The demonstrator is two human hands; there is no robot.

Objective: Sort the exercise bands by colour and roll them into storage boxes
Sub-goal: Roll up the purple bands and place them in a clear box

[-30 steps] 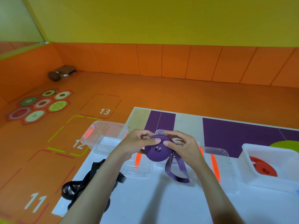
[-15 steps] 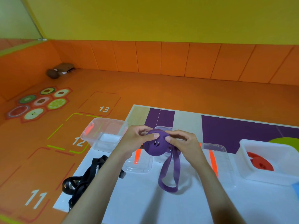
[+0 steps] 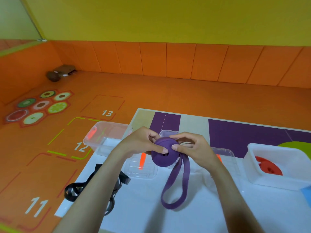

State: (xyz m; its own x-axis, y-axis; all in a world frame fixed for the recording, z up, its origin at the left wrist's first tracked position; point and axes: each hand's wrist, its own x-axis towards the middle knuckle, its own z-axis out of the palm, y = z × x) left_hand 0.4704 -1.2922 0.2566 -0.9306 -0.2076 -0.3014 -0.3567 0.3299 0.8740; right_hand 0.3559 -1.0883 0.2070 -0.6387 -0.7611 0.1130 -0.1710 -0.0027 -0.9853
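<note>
Both hands, left hand (image 3: 139,145) and right hand (image 3: 193,148), are pinching a half-rolled purple rubber exercise band (image 3: 165,153) above the white table (image 3: 218,212), its loose loop dangling down. Tangled black bands (image 3: 80,190) sit near-left, and a rolled red band (image 3: 268,167) is in the clear plastic box (image 3: 252,153) on the right.

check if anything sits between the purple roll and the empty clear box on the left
Nothing visible does. The left hand and right hand grip the purple roll; only the left hand lies toward the clear box.
</note>
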